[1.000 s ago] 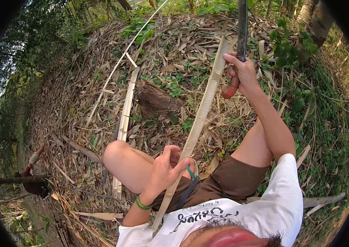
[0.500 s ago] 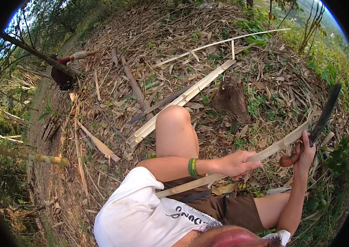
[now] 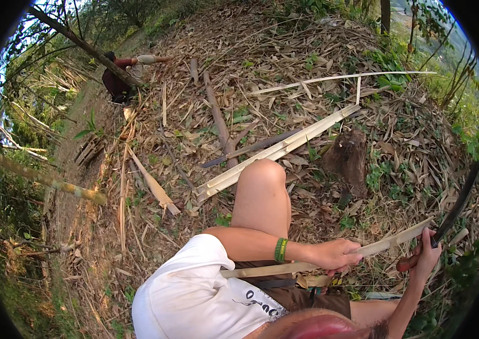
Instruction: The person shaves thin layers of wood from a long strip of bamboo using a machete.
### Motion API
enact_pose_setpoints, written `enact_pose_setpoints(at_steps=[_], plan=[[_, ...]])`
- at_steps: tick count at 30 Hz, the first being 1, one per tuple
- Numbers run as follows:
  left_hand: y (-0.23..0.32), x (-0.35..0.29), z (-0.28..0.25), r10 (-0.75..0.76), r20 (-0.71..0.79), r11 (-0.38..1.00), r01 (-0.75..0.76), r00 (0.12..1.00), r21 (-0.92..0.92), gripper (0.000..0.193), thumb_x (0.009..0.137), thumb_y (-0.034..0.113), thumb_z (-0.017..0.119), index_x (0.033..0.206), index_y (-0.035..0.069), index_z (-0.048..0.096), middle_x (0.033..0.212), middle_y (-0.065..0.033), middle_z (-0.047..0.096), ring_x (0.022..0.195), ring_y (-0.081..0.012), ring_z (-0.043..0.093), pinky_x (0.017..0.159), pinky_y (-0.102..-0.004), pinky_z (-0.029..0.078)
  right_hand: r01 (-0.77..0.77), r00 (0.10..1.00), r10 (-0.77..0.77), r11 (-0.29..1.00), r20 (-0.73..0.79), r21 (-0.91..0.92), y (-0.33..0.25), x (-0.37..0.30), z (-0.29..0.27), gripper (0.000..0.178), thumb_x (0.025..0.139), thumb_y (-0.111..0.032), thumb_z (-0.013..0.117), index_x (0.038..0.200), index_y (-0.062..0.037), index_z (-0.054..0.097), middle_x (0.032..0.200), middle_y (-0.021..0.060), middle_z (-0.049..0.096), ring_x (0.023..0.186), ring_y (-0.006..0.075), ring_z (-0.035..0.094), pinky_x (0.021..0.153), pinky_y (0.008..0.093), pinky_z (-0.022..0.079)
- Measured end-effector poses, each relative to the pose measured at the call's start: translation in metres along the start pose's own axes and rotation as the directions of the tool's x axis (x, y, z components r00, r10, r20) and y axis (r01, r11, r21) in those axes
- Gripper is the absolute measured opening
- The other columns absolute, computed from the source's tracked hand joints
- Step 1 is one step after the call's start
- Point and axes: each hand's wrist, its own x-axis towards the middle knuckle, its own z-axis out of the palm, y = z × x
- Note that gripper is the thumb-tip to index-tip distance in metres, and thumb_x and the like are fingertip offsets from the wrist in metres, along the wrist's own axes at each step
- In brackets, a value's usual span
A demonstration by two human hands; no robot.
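My left hand [image 3: 335, 254], with green bands at its wrist, is closed around a long pale bamboo strip [image 3: 389, 243]. The strip slants across my lap from beside my white shirt, and its far end lies by my right hand [image 3: 428, 252]. That right hand grips a machete by its reddish-brown wooden handle [image 3: 407, 263]. The machete's dark, slightly curved blade [image 3: 458, 203] points up and away to the right, next to the strip's end. Right-hand fingers reach close to the strip; whether they touch it I cannot tell.
Split bamboo lengths [image 3: 276, 152] lie beyond my raised knee [image 3: 263, 175], with a tree stump [image 3: 348, 161] to their right. A thin pale strip [image 3: 346, 79] lies farther off. Dry leaves cover the slope. Another person [image 3: 116, 79] sits at the far left behind a leaning trunk [image 3: 84, 42].
The view has shifted, so the ground appears lower and farther right. My right hand and the machete have come closer to me, and the strip's far end now stops near that hand.
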Motion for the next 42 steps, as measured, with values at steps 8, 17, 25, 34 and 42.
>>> enact_pose_setpoints(at_steps=[8,17,25,34,42], plan=[[-0.001,0.004,0.000,-0.060,-0.011,0.998,0.060,0.998,-0.011,0.028,0.109,0.031,0.040,0.111,0.003,0.042,0.062,-0.0050,0.059,0.046,-0.0134,0.060,0.040,-0.0281,0.049,0.078,0.996,-0.071,0.987,0.054,-0.141,-0.010,-0.008,-0.003,0.023,0.096,-0.022,0.071,0.099,-0.0022,0.062,0.078,0.0031,0.063,0.048,0.0053,0.046,0.043,0.0207,0.034],[-0.002,0.004,0.003,-0.001,0.006,1.000,0.001,1.000,0.030,0.024,0.108,0.025,0.038,0.116,0.003,0.043,0.065,-0.0073,0.063,0.045,-0.0169,0.064,0.040,-0.0285,0.050,0.100,0.994,-0.086,0.959,0.062,-0.267,0.002,-0.003,-0.021,0.023,0.096,-0.024,0.072,0.098,-0.0033,0.062,0.074,0.0015,0.061,0.048,0.0047,0.046,0.043,0.0213,0.033],[0.007,0.004,0.011,0.000,-0.016,1.000,0.000,1.000,0.002,0.023,0.107,0.024,0.041,0.114,0.003,0.045,0.065,-0.0058,0.059,0.045,-0.0181,0.064,0.039,-0.0291,0.052,0.088,0.996,-0.084,0.971,0.027,-0.221,-0.006,-0.009,-0.028,0.022,0.097,-0.024,0.070,0.098,-0.0035,0.062,0.073,0.0003,0.059,0.049,0.0044,0.045,0.044,0.0212,0.032],[0.004,0.009,0.019,0.007,-0.001,1.000,-0.007,1.000,-0.002,0.023,0.107,0.026,0.044,0.103,0.003,0.047,0.061,-0.0042,0.056,0.047,-0.0150,0.062,0.042,-0.0285,0.051,0.104,0.994,-0.108,0.970,-0.005,-0.218,-0.002,-0.013,-0.039,0.022,0.097,-0.024,0.070,0.095,-0.0044,0.061,0.072,-0.0010,0.058,0.049,0.0037,0.044,0.043,0.0212,0.031],[0.003,0.014,0.022,0.015,-0.007,0.999,-0.015,1.000,-0.036,0.027,0.106,0.030,0.048,0.099,0.004,0.049,0.062,-0.0022,0.055,0.051,-0.0109,0.059,0.048,-0.0278,0.049,0.229,0.964,-0.262,0.900,-0.040,-0.370,-0.006,-0.016,-0.044,0.021,0.099,-0.024,0.068,0.095,-0.0039,0.063,0.071,-0.0017,0.057,0.049,0.0025,0.043,0.045,0.0216,0.029]])
